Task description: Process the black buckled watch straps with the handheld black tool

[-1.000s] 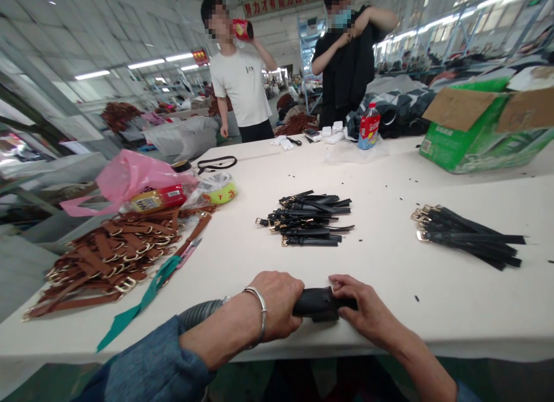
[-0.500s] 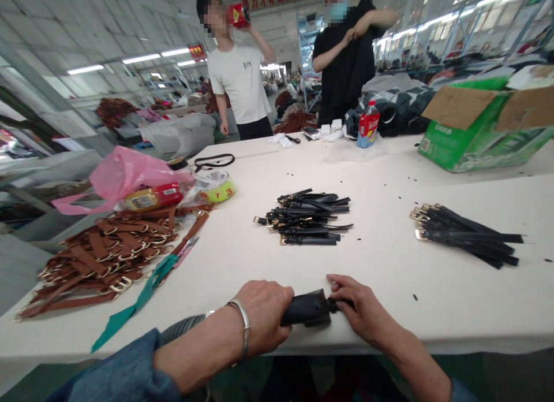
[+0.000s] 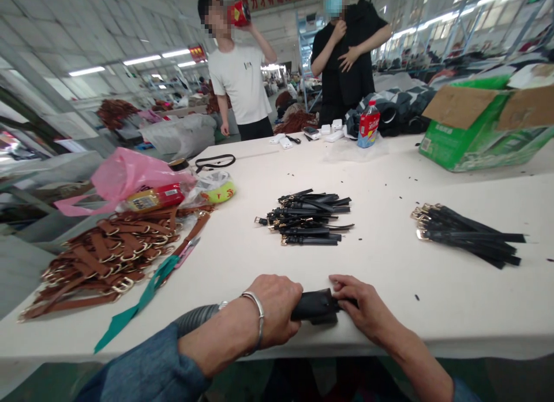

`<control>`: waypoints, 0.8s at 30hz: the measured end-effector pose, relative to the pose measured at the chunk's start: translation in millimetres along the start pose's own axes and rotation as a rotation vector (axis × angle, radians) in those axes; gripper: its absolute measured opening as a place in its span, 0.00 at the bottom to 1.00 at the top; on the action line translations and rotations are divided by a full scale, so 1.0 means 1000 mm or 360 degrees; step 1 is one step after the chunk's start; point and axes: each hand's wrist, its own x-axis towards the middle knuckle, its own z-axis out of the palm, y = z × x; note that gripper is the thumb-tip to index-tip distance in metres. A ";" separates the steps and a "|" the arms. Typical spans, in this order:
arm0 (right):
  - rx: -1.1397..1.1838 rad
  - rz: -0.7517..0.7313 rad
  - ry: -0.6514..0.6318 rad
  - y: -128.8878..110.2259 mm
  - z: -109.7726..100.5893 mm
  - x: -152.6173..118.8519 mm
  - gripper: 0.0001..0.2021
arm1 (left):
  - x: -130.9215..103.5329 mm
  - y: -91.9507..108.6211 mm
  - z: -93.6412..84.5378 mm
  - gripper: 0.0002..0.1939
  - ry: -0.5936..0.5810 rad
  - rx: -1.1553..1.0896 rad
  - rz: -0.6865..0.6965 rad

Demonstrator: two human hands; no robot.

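Observation:
My left hand (image 3: pixel 277 309), a silver bangle at its wrist, is wrapped round a black hand-held tool (image 3: pixel 315 305). A grey ribbed hose (image 3: pixel 197 320) runs from the tool's rear, under my forearm. At the tool's front end, my right hand (image 3: pixel 361 304) pinches a short black strap (image 3: pixel 346 302), mostly hidden by the fingers and the tool. Beyond my hands lies a pile of short black straps with gold buckles (image 3: pixel 309 217). Another bundle of black buckled straps (image 3: pixel 467 234) is fanned out to the right.
Brown buckled straps (image 3: pixel 99 252) are heaped at the left, beside a teal cloth strip (image 3: pixel 138 306) and a pink plastic bag (image 3: pixel 130 174). A red-labelled bottle (image 3: pixel 369 125) and an open green carton (image 3: pixel 480 136) stand at the back. Two people stand across the table.
My left hand and the tool have shifted slightly right, closer to my right hand, and more of the hose shows. The person in black has lowered their arms.

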 end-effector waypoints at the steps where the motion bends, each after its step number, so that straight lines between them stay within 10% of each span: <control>1: 0.0007 -0.0001 0.0001 0.000 0.000 0.000 0.11 | 0.000 0.000 0.000 0.14 0.0006 -0.0005 -0.0004; 24: 0.0087 0.0034 -0.0046 0.001 0.000 -0.001 0.11 | -0.003 0.004 0.003 0.12 0.0045 0.0019 -0.0052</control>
